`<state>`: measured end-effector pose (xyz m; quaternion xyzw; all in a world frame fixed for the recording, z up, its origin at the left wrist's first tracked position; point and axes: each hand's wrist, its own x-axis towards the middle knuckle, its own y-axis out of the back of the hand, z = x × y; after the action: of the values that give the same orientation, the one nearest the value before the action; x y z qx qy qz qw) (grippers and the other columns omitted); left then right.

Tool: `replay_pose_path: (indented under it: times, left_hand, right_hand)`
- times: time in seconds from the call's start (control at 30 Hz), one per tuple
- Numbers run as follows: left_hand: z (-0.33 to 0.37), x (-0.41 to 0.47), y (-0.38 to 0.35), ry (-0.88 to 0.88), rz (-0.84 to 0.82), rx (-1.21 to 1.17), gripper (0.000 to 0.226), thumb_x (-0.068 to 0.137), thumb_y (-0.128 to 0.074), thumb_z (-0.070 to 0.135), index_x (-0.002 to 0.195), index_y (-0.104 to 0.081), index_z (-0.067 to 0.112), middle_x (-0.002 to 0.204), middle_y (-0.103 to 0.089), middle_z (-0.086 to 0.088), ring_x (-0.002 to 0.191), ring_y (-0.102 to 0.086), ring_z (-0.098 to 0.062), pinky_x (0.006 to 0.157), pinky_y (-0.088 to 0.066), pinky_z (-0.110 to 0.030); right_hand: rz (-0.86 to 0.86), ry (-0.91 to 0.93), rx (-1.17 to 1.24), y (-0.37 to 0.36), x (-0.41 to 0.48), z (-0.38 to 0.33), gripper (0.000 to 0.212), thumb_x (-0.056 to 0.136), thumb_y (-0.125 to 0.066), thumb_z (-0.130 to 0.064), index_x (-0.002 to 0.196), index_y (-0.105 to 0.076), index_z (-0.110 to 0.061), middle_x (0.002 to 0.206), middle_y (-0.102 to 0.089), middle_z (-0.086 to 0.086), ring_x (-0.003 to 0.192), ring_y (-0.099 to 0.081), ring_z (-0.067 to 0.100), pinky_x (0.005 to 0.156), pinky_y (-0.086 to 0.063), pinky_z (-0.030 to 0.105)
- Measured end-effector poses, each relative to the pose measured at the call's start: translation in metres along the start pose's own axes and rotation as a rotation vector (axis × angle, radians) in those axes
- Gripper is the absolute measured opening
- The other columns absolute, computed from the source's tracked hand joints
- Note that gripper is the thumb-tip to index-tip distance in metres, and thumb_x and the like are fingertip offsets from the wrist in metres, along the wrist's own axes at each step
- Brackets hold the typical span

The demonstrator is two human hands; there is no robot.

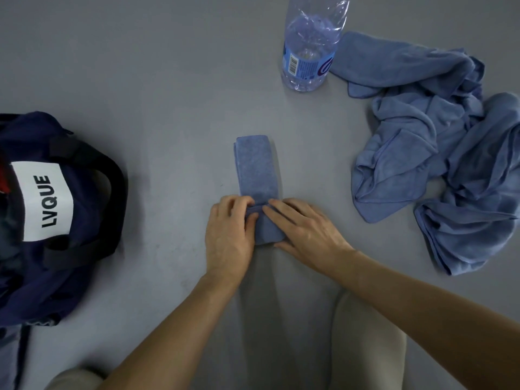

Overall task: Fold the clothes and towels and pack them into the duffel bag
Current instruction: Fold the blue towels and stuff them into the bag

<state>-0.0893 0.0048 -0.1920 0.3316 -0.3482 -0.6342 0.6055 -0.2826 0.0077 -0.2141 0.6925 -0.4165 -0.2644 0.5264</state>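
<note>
The navy duffel bag is sitting at the left edge, partly cut off by the frame, its white label facing up and a black handle arching toward the middle. Right of it a wide stretch of bare grey surface is lying open up to the hands.

In the middle a narrow folded blue towel is running away from the person, its far end squared off. The near end is lying under the two hands, which are close together, fingertips almost meeting. The left hand is curling its fingers over the doubled near end and gripping it. The right hand is lying flat with straight fingers pressing on the fold.

Further back, a clear water bottle is standing upright, just beside a crumpled heap of blue towels that is spreading to the right edge, well apart from the folded one.
</note>
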Motion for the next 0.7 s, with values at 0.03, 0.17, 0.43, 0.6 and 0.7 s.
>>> replay_pose_path:
  times: [0.03,0.17,0.43,0.6,0.7]
  left_hand:
    - [-0.001,0.000,0.001,-0.115,0.028,0.056,0.016,0.096,-0.061,0.024,0.111,-0.062,0.020,0.114,-0.061,0.000,0.103,-0.057,-0.026,0.084,-0.050,-0.045]
    - [-0.022,-0.007,0.000,-0.330,-0.069,0.153,0.044,0.098,-0.056,0.044,0.130,-0.063,0.015,0.139,-0.058,-0.004,0.132,-0.051,-0.030,0.107,-0.042,-0.045]
    - [-0.020,0.007,0.016,-0.251,-0.168,0.045,0.037,0.091,-0.065,0.039,0.120,-0.063,0.016,0.131,-0.057,0.002,0.120,-0.051,-0.022,0.101,-0.044,-0.039]
    - [-0.014,0.006,0.027,-0.044,-0.295,-0.073,0.027,0.096,-0.053,0.047,0.112,-0.053,0.026,0.087,-0.058,0.008,0.081,-0.052,-0.014,0.067,-0.040,-0.031]
    - [-0.009,0.011,0.026,0.040,-0.367,-0.110,0.027,0.099,-0.048,0.050,0.117,-0.049,0.029,0.087,-0.062,0.004,0.079,-0.058,-0.018,0.067,-0.045,-0.035]
  right_hand:
    - [0.013,-0.007,0.007,0.000,0.002,-0.001,0.059,0.089,-0.061,-0.041,0.141,-0.055,-0.013,0.143,-0.055,0.004,0.117,-0.057,0.028,0.086,-0.054,0.045]
    - [0.000,-0.091,0.126,0.003,0.009,-0.003,0.061,0.086,-0.058,-0.047,0.136,-0.059,-0.014,0.138,-0.060,0.004,0.112,-0.060,0.028,0.089,-0.054,0.045]
    - [-0.194,-0.394,0.532,0.028,0.035,0.007,0.040,0.080,-0.077,-0.047,0.113,-0.070,-0.026,0.095,-0.072,-0.008,0.088,-0.064,0.012,0.082,-0.051,0.028]
    - [-0.324,-0.573,0.731,0.033,0.033,0.006,0.041,0.084,-0.069,-0.057,0.115,-0.061,-0.031,0.096,-0.072,-0.008,0.093,-0.068,0.009,0.086,-0.054,0.030]
    - [-0.248,-0.596,0.657,0.030,0.030,-0.006,0.050,0.090,-0.062,-0.056,0.130,-0.052,-0.028,0.101,-0.072,-0.002,0.096,-0.069,0.017,0.083,-0.053,0.031]
